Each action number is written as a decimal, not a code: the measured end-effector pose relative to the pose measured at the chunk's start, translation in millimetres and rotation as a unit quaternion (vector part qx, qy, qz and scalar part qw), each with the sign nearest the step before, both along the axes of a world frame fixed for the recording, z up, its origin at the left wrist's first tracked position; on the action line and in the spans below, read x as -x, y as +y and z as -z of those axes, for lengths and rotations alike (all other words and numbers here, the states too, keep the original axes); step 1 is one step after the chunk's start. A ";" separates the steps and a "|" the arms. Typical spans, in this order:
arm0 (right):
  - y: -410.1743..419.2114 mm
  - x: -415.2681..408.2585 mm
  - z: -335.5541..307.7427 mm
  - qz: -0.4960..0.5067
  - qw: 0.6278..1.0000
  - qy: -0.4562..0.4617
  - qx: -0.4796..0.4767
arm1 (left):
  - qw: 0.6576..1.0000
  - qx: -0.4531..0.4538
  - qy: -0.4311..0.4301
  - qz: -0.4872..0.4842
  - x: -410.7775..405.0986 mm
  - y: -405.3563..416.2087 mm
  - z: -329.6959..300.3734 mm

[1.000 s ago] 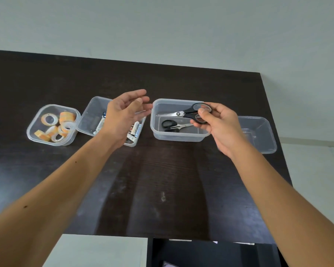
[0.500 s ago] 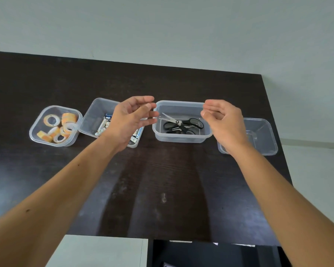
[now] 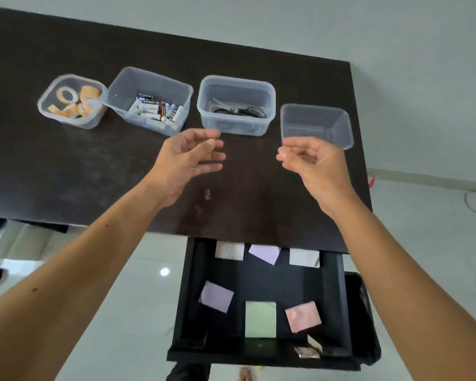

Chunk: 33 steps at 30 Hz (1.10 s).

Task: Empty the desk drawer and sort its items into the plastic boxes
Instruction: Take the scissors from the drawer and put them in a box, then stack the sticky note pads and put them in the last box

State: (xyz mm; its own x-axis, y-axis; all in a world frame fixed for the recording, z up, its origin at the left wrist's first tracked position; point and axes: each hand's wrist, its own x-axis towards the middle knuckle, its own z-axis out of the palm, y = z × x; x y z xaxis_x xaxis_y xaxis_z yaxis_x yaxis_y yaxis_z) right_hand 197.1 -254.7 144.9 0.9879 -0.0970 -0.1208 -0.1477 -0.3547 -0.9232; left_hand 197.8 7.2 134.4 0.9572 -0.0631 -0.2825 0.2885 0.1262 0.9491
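A pale grey-green wall (image 3: pixel 396 37) stands behind the dark brown surface (image 3: pixel 66 166), and below it a glossy white tiled floor (image 3: pixel 138 312) reflects a round lamp spot. On the surface four clear boxes stand in a row. The leftmost box (image 3: pixel 46 110) holds orange tape rolls (image 3: pixel 74 101); the second box (image 3: pixel 182 90), touching it, holds batteries (image 3: pixel 155 111); the third box (image 3: pixel 270 92) holds black scissors (image 3: pixel 242 111); the fourth box (image 3: pixel 344 125), near the right edge, holds nothing that I can see.

Both hands hover above the surface in front of the boxes, well apart from each other. The left hand (image 3: pixel 187 160) has its grip loose, fingers half bent, holding nothing. The right hand (image 3: pixel 313 163) is also loosely bent and empty, its fingertips in front of the fourth box.

Under the front edge the black drawer (image 3: pixel 187 298) is pulled out. Inside lie paper notes: a white one (image 3: pixel 229 251), a lilac one (image 3: pixel 264 253) and another white one (image 3: pixel 304 257) at the back, then a lilac note (image 3: pixel 216 296), a green note (image 3: pixel 260 319) and a pink note (image 3: pixel 302 316) nearer. A small blurred thing lies at the front right corner
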 end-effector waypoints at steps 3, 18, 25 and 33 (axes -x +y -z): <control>-20.0 51.5 10.8 -0.007 1.000 0.023 -0.011 | 1.000 0.005 0.021 0.002 55.1 -14.7 14.1; -65.0 225.9 123.4 -0.082 0.989 0.124 0.000 | 0.991 -0.047 0.116 0.039 223.2 -49.5 118.0; -59.2 229.4 178.1 -0.146 0.977 0.152 0.027 | 0.988 -0.086 0.112 0.057 229.4 -48.3 160.8; -51.7 222.6 206.5 -0.255 0.933 0.163 0.193 | 0.985 -0.096 0.118 0.085 229.6 -53.0 177.3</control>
